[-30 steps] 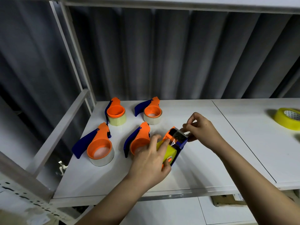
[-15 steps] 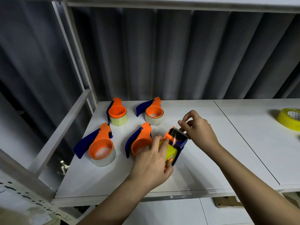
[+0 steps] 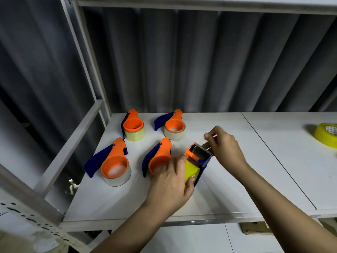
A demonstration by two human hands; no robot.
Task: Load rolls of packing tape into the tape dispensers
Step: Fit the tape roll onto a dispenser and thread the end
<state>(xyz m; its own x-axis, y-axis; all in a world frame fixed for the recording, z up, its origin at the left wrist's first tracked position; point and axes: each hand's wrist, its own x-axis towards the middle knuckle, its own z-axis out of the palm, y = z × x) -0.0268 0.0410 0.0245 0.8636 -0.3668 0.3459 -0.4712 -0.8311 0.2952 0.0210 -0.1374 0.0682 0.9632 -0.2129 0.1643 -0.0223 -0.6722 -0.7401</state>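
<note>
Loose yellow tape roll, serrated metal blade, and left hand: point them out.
Loose yellow tape roll (image 3: 326,136): head view, outer band.
Serrated metal blade (image 3: 201,151): head view, blade face.
Left hand (image 3: 171,187): head view, back.

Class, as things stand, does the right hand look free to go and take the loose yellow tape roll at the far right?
Probably not yet: the right hand pinches the tape end at the dispenser. The shelf between it and the yellow roll looks bare.

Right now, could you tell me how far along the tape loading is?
Done: four loaded dispensers lie on the white shelf. In hand: the left hand grips a fifth dispenser carrying a yellow roll, while the right hand pinches the tape end by its blade. Left: a loose yellow roll at far right.
</note>
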